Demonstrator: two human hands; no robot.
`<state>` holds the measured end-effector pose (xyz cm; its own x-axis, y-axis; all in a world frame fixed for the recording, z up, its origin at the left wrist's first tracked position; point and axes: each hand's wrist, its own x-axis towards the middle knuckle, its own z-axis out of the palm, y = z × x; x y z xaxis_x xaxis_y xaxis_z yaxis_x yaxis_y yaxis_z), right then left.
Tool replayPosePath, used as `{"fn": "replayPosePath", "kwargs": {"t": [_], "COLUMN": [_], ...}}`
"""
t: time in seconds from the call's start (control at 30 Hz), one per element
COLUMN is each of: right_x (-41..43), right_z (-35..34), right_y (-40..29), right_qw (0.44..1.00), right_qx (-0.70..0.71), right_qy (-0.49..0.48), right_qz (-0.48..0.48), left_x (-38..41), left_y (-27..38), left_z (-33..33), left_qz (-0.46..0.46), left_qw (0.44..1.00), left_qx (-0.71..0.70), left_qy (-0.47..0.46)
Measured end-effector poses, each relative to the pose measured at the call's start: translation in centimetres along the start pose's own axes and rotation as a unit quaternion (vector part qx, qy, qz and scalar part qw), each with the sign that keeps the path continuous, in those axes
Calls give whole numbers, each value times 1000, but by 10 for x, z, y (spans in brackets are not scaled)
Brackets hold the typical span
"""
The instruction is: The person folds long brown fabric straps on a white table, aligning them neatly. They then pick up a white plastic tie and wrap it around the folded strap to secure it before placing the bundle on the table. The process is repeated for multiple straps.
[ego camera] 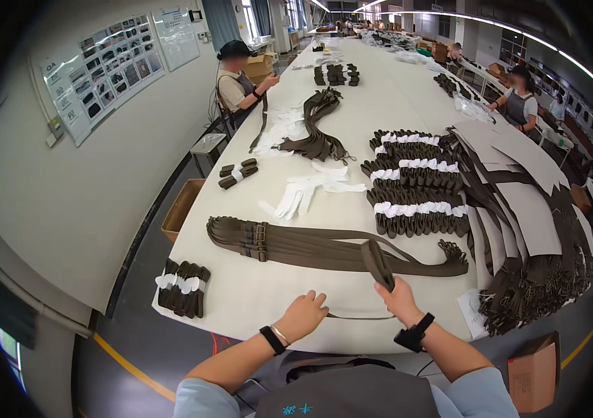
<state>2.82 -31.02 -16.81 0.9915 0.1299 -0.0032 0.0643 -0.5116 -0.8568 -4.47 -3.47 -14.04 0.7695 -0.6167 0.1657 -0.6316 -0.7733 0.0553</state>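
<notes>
My right hand [400, 302] grips a folded loop of dark brown webbing strap [378, 265], which stands up above the fist. Between the hands, near the table's front edge, a thin length of strap [361, 317] runs to my left hand [304, 315], whose fingers are closed on it. Just beyond lies a long bundle of flat brown straps [322, 250] with metal buckles [261, 241] near its left part. Farther back are loose white paper bands [301, 193]. Rolled straps in white bands [184, 287] sit at the table's left corner.
Rows of banded straps [416, 211] lie at the right, beside a large heap of straps with hooks [534, 287] and grey sheets [531, 219]. A loose strap pile [320, 130] lies farther back. Co-workers [239, 86] [521, 102] are at both sides. A cardboard box [534, 373] stands below right.
</notes>
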Motion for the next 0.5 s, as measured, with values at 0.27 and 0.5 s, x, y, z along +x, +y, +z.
{"fn": "replayPosePath", "kwargs": {"t": [0.27,0.5], "right_x": [-29,-29], "right_z": [45,46], "right_y": [75,83], "right_qw": [994,994], "right_qx": [-85,-88], "right_qy": [1,17], "right_qz": [65,55], "left_x": [-18,-25], "left_y": [27,25], "left_z": [81,70], "left_qz": [-69,48], "left_qw": [994,989], "left_qx": [48,-120], "left_qy": [-69,-76]}}
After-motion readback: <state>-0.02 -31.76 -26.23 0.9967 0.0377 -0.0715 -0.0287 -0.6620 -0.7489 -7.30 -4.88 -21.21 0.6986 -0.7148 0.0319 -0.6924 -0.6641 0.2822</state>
